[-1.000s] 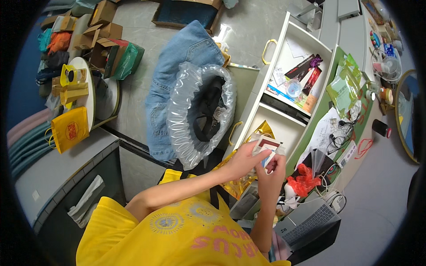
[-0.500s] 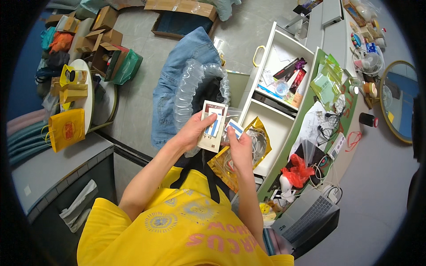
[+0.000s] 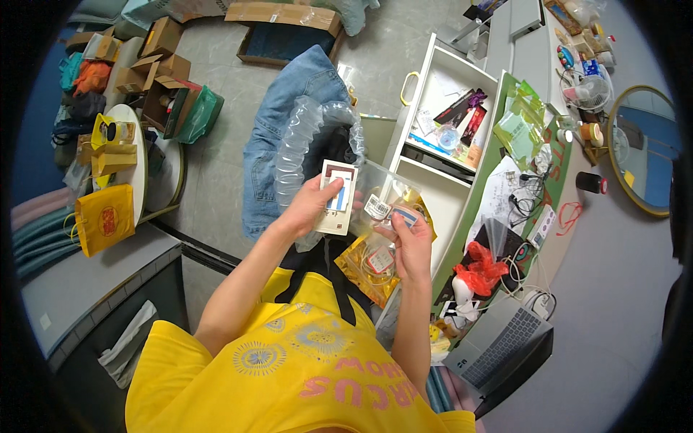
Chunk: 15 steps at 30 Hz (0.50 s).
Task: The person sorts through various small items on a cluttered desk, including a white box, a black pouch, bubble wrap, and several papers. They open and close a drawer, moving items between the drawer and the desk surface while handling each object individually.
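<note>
My left hand (image 3: 306, 206) is closed on a flat cream packet (image 3: 332, 222) with a dark red top. Its thumb presses a small white and blue card (image 3: 337, 198) against the packet's face. To its right, my right hand (image 3: 413, 249) pinches a clear plastic bag (image 3: 388, 185) with a white barcode label. A small blue and white card (image 3: 405, 215) shows at those fingertips; whether it sits inside the bag is unclear. Beneath my right hand lies a gold foil bag (image 3: 354, 265) with a coiled cable (image 3: 381, 261) showing through its clear side.
Blue denim (image 3: 266, 155) and clear air-cushion wrap (image 3: 294, 155) surround a dark hollow ahead. Open white drawers (image 3: 444, 79) stand to the right, beside a cluttered desk with a laptop (image 3: 498, 346). Cardboard boxes (image 3: 162, 36) and a round table (image 3: 137, 177) are at left.
My right hand has moved slightly right and now holds up the clear bag, spread out with its barcode label showing. The left hand keeps the packet and card.
</note>
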{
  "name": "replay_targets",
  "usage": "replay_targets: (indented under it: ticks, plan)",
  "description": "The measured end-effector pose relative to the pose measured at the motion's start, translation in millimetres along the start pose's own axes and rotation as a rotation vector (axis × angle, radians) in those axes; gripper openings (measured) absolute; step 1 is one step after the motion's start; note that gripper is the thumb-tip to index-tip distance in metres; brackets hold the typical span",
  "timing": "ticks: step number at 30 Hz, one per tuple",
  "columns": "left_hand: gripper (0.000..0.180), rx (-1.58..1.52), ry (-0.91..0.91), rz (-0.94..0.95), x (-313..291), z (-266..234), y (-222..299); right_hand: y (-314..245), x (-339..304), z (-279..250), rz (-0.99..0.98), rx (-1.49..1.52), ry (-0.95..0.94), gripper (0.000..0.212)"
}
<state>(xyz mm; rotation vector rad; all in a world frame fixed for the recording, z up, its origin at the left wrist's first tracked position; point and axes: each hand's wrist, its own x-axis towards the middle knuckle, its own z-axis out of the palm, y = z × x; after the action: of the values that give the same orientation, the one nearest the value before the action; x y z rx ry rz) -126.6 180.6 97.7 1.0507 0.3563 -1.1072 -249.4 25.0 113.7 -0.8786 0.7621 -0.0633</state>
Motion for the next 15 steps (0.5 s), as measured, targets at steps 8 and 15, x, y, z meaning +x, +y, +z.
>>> replay_targets:
  ticks: [8, 15]
  plan:
    - [0.026, 0.044, 0.057, 0.096, 9, -3, -5, -5, -13, 3, -0.011, 0.222, 0.038, 0.021]
    - [0.029, 0.758, 0.577, 0.507, 19, -13, -17, -4, -23, -35, -0.041, 0.276, 0.224, 0.025]
